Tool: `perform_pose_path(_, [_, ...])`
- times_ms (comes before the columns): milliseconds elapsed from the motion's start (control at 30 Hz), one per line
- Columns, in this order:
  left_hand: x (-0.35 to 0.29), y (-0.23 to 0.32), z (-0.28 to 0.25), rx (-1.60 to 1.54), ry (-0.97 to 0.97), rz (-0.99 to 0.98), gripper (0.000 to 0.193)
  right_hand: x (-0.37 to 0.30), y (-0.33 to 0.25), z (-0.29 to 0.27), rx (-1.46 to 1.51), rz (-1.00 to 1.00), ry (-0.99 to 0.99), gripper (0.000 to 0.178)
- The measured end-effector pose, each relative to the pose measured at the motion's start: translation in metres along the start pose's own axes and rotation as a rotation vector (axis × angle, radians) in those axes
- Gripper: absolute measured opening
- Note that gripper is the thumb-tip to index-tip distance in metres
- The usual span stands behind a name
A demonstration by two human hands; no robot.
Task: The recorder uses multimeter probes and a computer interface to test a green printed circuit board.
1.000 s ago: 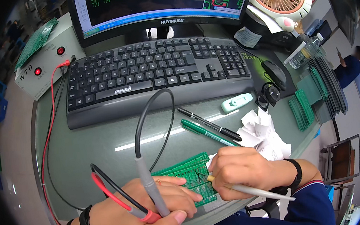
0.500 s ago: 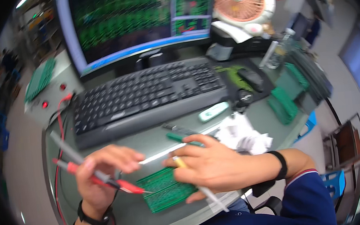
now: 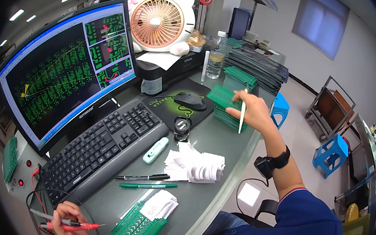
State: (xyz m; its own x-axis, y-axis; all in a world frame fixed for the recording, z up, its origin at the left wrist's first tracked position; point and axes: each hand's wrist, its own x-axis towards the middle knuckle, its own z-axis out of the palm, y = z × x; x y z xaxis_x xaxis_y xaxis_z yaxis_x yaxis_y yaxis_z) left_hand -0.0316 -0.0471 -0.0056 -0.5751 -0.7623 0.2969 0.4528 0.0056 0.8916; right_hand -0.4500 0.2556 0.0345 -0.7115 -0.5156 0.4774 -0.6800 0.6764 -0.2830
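Observation:
My left hand (image 3: 74, 230), at the lower left, is closed around a red test probe (image 3: 78, 227) and a grey test probe (image 3: 41, 214); the red one's metal tip points right. Out at the right, my right hand (image 3: 255, 108) grips a slim white pen-like stick (image 3: 242, 116). Its fingertips also meet the edge of a tilted green circuit board (image 3: 220, 95) on top of a stack of green boards (image 3: 230, 119); whether they pinch it I cannot tell. Before me lies another green circuit board (image 3: 133, 229), with folded white paper strips (image 3: 159, 205) over its upper right corner.
Two pens, one black (image 3: 141, 177) and one green (image 3: 147, 185), lie near crumpled paper strips (image 3: 197, 164). Behind are a pale green cutter (image 3: 156, 150), keyboard (image 3: 105, 148), mouse (image 3: 189, 100), monitor (image 3: 53, 80), and fan (image 3: 157, 23). A water bottle (image 3: 216, 58) stands by dark stacked trays (image 3: 255, 63).
My right hand has left the near board and reached far right to the board stack, keeping the white stick. My left hand has moved off the board with the probes. The view has turned right.

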Motion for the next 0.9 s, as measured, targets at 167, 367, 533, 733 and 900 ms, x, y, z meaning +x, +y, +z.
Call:
perform_pose_path(167, [-0.01,0.005,0.008,0.165,-0.059,-0.154,0.042,-0.001,0.047,0.025,-0.073,-0.273,0.15,0.045])
perform_pose_path(367, [-0.002,0.012,0.059,0.048,-0.299,-0.493,0.037,0.011,-0.054,0.006,0.358,-0.412,0.003,0.044])
perform_pose_path(533, [-0.007,0.007,0.062,0.175,-0.332,-0.564,0.023,0.011,-0.15,0.019,0.658,-0.701,-0.267,0.04])
perform_pose_path(733, [-0.011,0.003,0.057,0.272,-0.435,-0.557,0.019,0.007,-0.177,0.054,0.781,-0.837,-0.277,0.034])
perform_pose_path(900, [-0.013,-0.001,0.058,0.308,-0.437,-0.528,0.02,0.008,-0.172,0.06,0.838,-0.756,-0.394,0.032])
